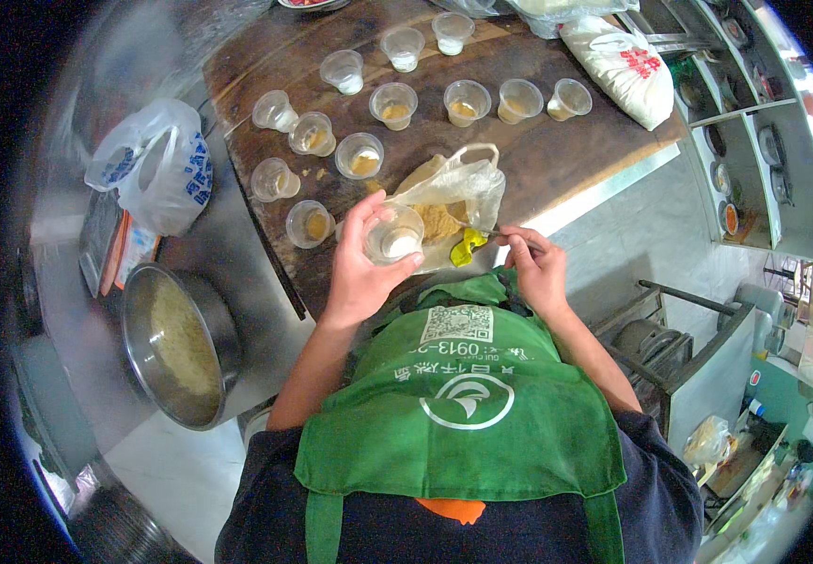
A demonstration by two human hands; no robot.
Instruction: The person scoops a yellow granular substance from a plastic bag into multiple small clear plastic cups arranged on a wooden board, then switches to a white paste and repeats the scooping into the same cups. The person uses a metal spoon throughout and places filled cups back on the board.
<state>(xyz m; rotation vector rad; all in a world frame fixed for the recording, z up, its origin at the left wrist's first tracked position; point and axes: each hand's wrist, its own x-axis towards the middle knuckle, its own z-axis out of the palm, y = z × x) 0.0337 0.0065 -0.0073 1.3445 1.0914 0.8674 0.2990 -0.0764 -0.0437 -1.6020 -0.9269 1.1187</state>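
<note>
My left hand (pixel 361 271) holds a clear plastic cup (pixel 394 233) with white powder at its bottom, tilted towards me. In my right hand (pixel 537 264) is the thin handle of a metal utensil (pixel 512 236), probably a spoon. Its far end reaches into an opened plastic bag (pixel 485 189) of yellowish-brown powder (pixel 437 221). A yellow piece (pixel 468 247), perhaps a tie or wrapper, lies at the bag's near edge. Beyond it stand several clear cups; some, like one cup (pixel 394 107), show brown powder on top, while another cup (pixel 402 49) shows only white.
The cups stand on a dark wooden board (pixel 533 155). At its far right rests a tied white bag (pixel 621 70) with red print. To the left are a steel bowl (pixel 174 345) of pale grainy food and a white plastic bag (pixel 156 169). Metal shelving (pixel 738 127) stands right.
</note>
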